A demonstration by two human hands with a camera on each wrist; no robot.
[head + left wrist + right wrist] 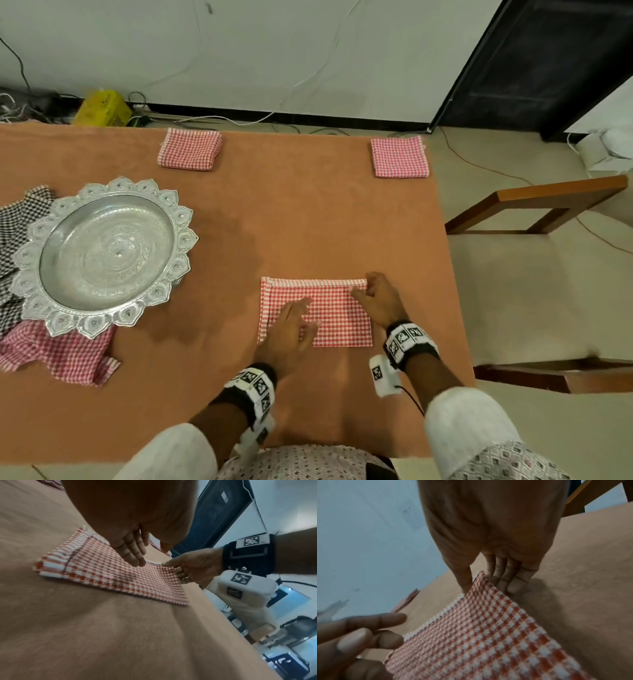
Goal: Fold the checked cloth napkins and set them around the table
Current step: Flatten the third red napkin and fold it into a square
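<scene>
1. A table (308,212) under a plain orange-brown cover fills the head view, with a white wall and trailing cables behind it and a wooden chair (534,209) at its right.
2. At the far left, a black checked cloth (13,240) and a crumpled red checked cloth (65,356) lie partly under a silver scalloped tray (102,257).
3. Along the far edge, one folded napkin (190,149) lies left of centre and a second folded napkin (400,157) lies near the far right corner, well apart from each other.
4. The red checked napkin (329,308) being worked on lies flat near the front right of the table, folded to a rectangle with a striped hem along its left and far edges.
5. The left hand (291,329) reaches in over the napkin's near left part, palm down. Its fingers (135,555) are straight and close together, tips low over the middle of the cloth; whether they touch it I cannot tell. It holds nothing.
6. The right hand (380,301) sits at the napkin's far right corner, wrist angled inward. Its thumb (464,580) lies on top of that corner and the curled fingers (508,577) tuck under the edge, pinching the cloth and lifting the corner slightly off the table.
</scene>
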